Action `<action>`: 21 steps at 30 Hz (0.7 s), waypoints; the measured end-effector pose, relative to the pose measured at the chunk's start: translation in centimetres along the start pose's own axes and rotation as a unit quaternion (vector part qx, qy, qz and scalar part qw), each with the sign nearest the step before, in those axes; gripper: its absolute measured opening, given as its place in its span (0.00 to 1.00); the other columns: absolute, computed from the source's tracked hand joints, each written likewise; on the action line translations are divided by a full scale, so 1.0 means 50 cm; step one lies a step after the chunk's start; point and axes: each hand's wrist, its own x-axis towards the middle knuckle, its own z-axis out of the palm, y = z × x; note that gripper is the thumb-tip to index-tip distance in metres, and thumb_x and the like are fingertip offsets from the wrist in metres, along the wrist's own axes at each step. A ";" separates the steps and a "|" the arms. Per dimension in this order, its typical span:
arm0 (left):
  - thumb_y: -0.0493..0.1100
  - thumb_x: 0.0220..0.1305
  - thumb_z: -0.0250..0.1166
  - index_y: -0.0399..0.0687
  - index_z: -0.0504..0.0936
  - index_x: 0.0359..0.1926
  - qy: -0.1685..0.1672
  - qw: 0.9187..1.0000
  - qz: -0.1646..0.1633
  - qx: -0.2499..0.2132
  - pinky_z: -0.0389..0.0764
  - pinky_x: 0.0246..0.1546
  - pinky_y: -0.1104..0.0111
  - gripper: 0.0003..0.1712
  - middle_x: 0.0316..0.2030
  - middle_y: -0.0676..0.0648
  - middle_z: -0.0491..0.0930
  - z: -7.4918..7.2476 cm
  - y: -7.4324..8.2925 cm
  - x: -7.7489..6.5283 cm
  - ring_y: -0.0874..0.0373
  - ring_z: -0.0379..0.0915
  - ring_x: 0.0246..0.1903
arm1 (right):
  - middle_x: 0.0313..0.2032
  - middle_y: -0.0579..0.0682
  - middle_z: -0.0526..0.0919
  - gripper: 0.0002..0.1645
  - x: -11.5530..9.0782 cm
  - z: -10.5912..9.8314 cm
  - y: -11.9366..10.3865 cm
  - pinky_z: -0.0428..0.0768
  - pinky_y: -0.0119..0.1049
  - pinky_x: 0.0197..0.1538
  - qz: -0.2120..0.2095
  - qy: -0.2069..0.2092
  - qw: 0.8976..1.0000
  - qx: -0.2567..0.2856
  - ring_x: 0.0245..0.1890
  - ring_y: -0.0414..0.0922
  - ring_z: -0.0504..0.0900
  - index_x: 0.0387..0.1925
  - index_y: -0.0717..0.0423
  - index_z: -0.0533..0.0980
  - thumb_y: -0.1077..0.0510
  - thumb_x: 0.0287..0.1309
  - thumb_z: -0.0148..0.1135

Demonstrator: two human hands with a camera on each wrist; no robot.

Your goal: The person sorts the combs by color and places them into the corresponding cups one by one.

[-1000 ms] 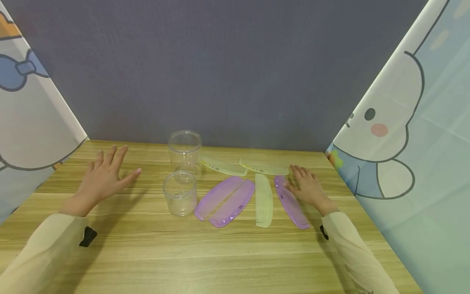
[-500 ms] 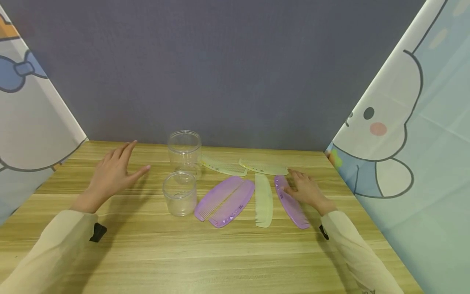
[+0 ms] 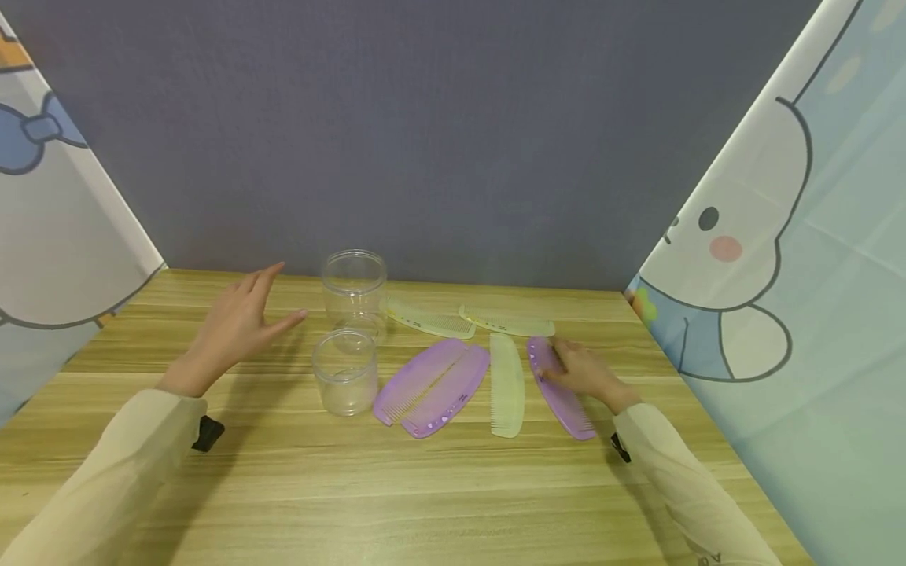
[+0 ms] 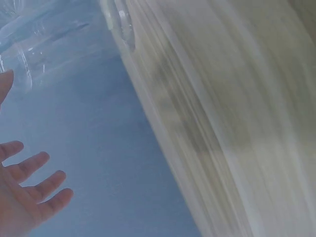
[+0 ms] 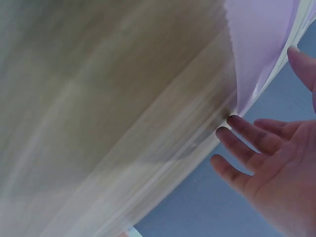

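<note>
My right hand (image 3: pixel 583 371) is over the upper end of the rightmost purple comb (image 3: pixel 569 405), thumb to its near side and fingers beyond. In the right wrist view those fingers are spread and bent a little, around the purple comb (image 5: pixel 261 44) without gripping it. My left hand (image 3: pixel 237 326) hovers left of two clear plastic jars, thumb and fingers apart, nothing in them. One clear jar (image 3: pixel 345 377) stands in front, the taller clear jar (image 3: pixel 354 287) behind it. The left wrist view has a clear jar (image 4: pixel 44 44) beyond the thumb.
Two purple combs (image 3: pixel 453 397) lie teeth to teeth right of the front jar. Beside them is an upright-lying pale green comb (image 3: pixel 507 385). Farther back lie two more pale green combs (image 3: pixel 432 321). A dark grey panel (image 3: pixel 425 141) closes the table's (image 3: pixel 396 495) far side.
My left hand has moved right toward the jars. My right hand has lowered and come slightly left over the purple comb, its fingers drawing in. The combs and jars stay put.
</note>
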 end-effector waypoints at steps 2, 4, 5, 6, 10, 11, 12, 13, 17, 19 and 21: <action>0.62 0.54 0.62 0.39 0.54 0.67 0.002 1.000 0.003 -0.006 0.66 0.51 0.39 0.48 0.59 0.28 0.64 0.001 0.007 0.005 0.30 0.62 0.53 | 0.53 0.72 0.72 0.47 0.000 0.004 0.003 0.74 0.59 0.50 -0.005 0.004 1.000 0.001 0.51 0.68 0.72 0.58 0.73 0.62 0.37 0.54 0.57; 0.62 0.54 0.62 0.39 0.55 0.67 0.000 1.000 0.001 -0.010 0.67 0.50 0.39 0.49 0.59 0.29 0.64 0.002 0.014 0.012 0.30 0.62 0.53 | 0.53 0.73 0.71 0.50 0.001 0.004 0.002 0.74 0.60 0.50 -0.005 0.002 1.000 0.005 0.50 0.69 0.71 0.58 0.74 0.61 0.33 0.53 0.55; 0.63 0.54 0.62 0.40 0.54 0.67 -0.003 1.000 -0.002 -0.014 0.67 0.50 0.39 0.49 0.59 0.29 0.63 0.002 0.018 0.015 0.30 0.62 0.54 | 0.52 0.73 0.71 0.50 0.001 0.004 0.001 0.74 0.60 0.49 -0.003 0.002 1.000 0.007 0.50 0.69 0.71 0.58 0.74 0.61 0.33 0.53 0.56; 0.63 0.54 0.62 0.40 0.54 0.67 -0.008 1.000 -0.006 -0.020 0.67 0.50 0.39 0.49 0.60 0.29 0.63 0.001 0.023 0.018 0.31 0.62 0.55 | 0.53 0.73 0.71 0.51 0.002 0.004 0.001 0.74 0.60 0.49 0.003 -0.002 1.000 0.012 0.51 0.69 0.71 0.58 0.74 0.61 0.34 0.52 0.57; 0.64 0.54 0.61 0.41 0.53 0.68 -0.030 0.998 -0.020 -0.042 0.66 0.52 0.39 0.50 0.61 0.30 0.61 0.002 0.036 0.031 0.31 0.60 0.56 | 0.53 0.74 0.70 0.49 0.007 0.001 -0.007 0.74 0.60 0.50 0.033 -0.023 0.999 0.035 0.51 0.68 0.71 0.59 0.75 0.60 0.41 0.50 0.63; 0.64 0.54 0.61 0.41 0.53 0.68 -0.035 0.998 -0.023 -0.048 0.66 0.52 0.38 0.50 0.61 0.29 0.61 0.002 0.039 0.034 0.31 0.60 0.57 | 0.53 0.74 0.71 0.48 0.009 0.001 -0.007 0.75 0.59 0.50 0.037 -0.028 0.998 0.039 0.51 0.67 0.72 0.59 0.76 0.60 0.42 0.50 0.64; 0.64 0.54 0.61 0.41 0.52 0.68 -0.041 0.997 -0.026 -0.054 0.65 0.53 0.38 0.51 0.62 0.30 0.60 0.002 0.042 0.037 0.32 0.59 0.57 | 0.53 0.73 0.71 0.49 0.011 0.000 -0.008 0.76 0.58 0.50 0.045 -0.033 0.997 0.045 0.51 0.66 0.72 0.59 0.75 0.59 0.43 0.49 0.65; 0.64 0.54 0.61 0.41 0.52 0.68 -0.045 0.997 -0.027 -0.058 0.65 0.54 0.39 0.51 0.62 0.30 0.60 0.002 0.044 0.041 0.32 0.59 0.58 | 0.52 0.73 0.71 0.48 0.013 -0.001 -0.009 0.77 0.56 0.50 0.049 -0.037 0.997 0.050 0.51 0.65 0.73 0.59 0.75 0.59 0.44 0.49 0.65; 0.65 0.53 0.61 0.41 0.51 0.68 -0.059 0.995 -0.034 -0.069 0.63 0.56 0.39 0.52 0.63 0.31 0.58 0.001 0.054 0.053 0.32 0.57 0.59 | 0.50 0.73 0.73 0.48 0.017 -0.005 -0.016 0.79 0.53 0.47 0.063 -0.044 0.994 0.077 0.49 0.63 0.75 0.59 0.76 0.59 0.46 0.48 0.67; 0.65 0.53 0.61 0.41 0.50 0.69 -0.063 0.995 -0.036 -0.072 0.62 0.57 0.39 0.52 0.64 0.31 0.58 0.000 0.057 0.059 0.32 0.56 0.60 | 0.49 0.73 0.73 0.49 0.019 -0.007 -0.019 0.80 0.52 0.46 0.072 -0.044 0.992 0.091 0.48 0.63 0.75 0.59 0.76 0.59 0.48 0.47 0.68; 0.65 0.53 0.61 0.42 0.50 0.69 -0.068 0.994 -0.038 -0.075 0.61 0.58 0.39 0.53 0.64 0.32 0.57 0.001 0.060 0.065 0.33 0.55 0.61 | 0.49 0.73 0.73 0.49 0.021 -0.007 -0.020 0.80 0.52 0.46 0.083 -0.046 0.990 0.103 0.48 0.63 0.75 0.59 0.77 0.58 0.49 0.46 0.69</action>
